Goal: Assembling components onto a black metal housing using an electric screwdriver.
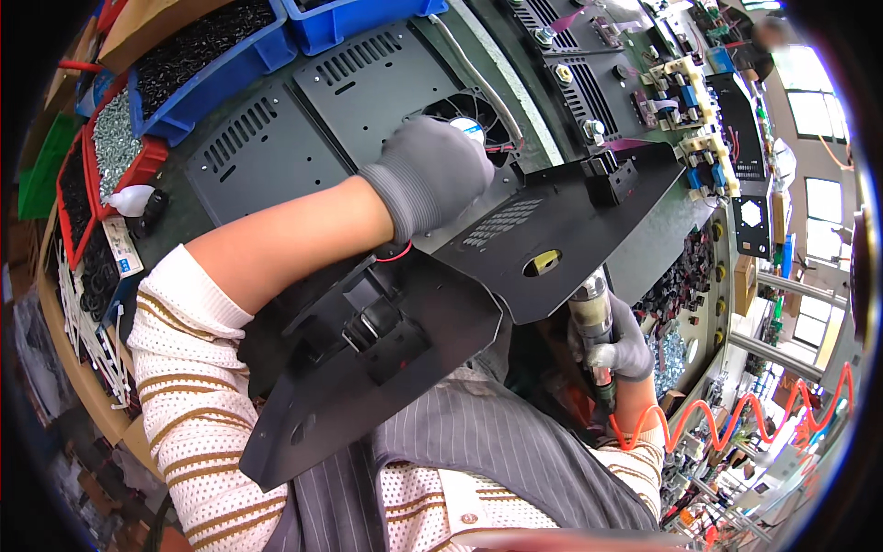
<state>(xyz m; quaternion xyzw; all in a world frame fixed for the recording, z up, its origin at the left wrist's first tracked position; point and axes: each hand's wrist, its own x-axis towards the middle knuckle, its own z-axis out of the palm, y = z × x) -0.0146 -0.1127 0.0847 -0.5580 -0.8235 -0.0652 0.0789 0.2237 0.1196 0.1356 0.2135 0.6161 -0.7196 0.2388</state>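
Gripping-wise: left hand (428,175) in a grey glove is curled down over a small fan (474,124) at upper middle of the frame, fingers folded around its edge, so it's pinching or pressing the fan against the black plate (552,225) beneath. Right hand (625,345), also gloved, is wrapped tight around a pneumatic screwdriver (593,317) at lower right, tip pointing up under the plate's edge, orange coiled hose (727,419) trailing off right.

That plate sits tilted across mid-frame, resting partly on the person's lap side. Looks like thin sheet metal, so stiff but probably light-ish, with sharp edges, hence gloves. I'd hold it by the flat rim, not the vent slots. Fan is plastic, fairly fragile, and its red wire (395,253) dangles near the wrist, so grab the frame, never the blades.

Blue bins (267,51) of screws and black parts sit upper left.
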